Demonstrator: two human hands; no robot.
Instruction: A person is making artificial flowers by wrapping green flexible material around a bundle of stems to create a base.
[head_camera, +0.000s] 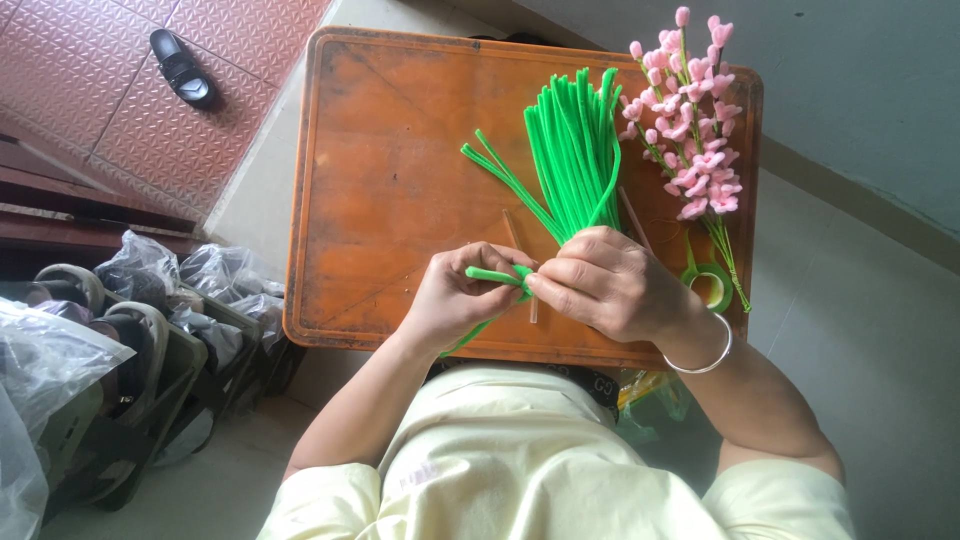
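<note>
At the near edge of the wooden surface (400, 120), left-hand fingers (478, 290) and right-hand fingers (556, 288) pinched on one bent green pipe cleaner (497, 275). Behind the right hand (610, 285), a bundle of green pipe cleaners (575, 150), unshaped so far. Farther right, finished pink pipe-cleaner flowers (692, 120) and a green tape roll (712, 285).

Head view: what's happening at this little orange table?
A person is bending a green pipe cleaner between both hands. The left hand pinches one end; the right hand also grips a bundle of green pipe cleaners. Finished pink flower stems and a green tape roll lie on the table.
</note>
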